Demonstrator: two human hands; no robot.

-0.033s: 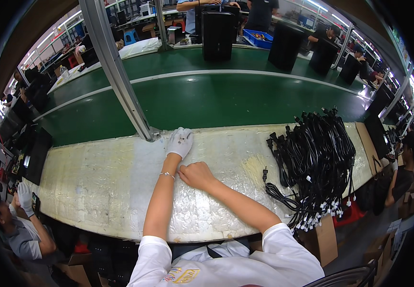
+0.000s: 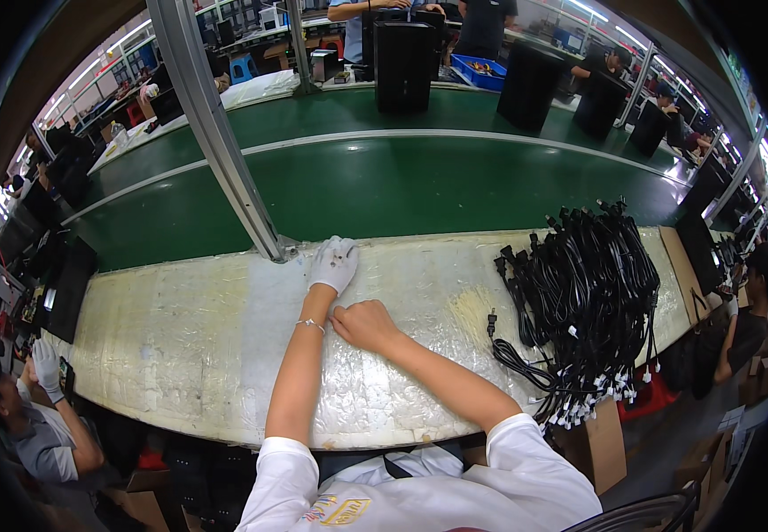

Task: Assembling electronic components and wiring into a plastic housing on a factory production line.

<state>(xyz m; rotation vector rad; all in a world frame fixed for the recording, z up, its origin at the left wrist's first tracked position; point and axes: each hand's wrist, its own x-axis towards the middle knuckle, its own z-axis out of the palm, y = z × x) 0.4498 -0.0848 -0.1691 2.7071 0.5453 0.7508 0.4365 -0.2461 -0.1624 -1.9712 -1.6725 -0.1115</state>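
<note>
My left hand (image 2: 334, 264), in a white glove with dark spots on its back, rests at the far edge of the plastic-covered table (image 2: 198, 346). Its fingers look curled in, and no object shows in them. Bare and closed in a fist, my right hand (image 2: 366, 324) lies on the table just below it, against the left wrist. A thin bracelet (image 2: 310, 324) circles that left wrist. To the right of my hands is a bunch of pale thin ties (image 2: 470, 317), beside a large heap of bundled black power cords (image 2: 579, 284) with white connectors.
Beyond the table runs a green conveyor (image 2: 419, 182) carrying black computer cases (image 2: 403, 66). A metal post (image 2: 215, 133) rises at the table's far edge, left of my hands. Co-workers (image 2: 47, 426) are at both sides and across the line. A cardboard box (image 2: 605, 446) stands below the cords.
</note>
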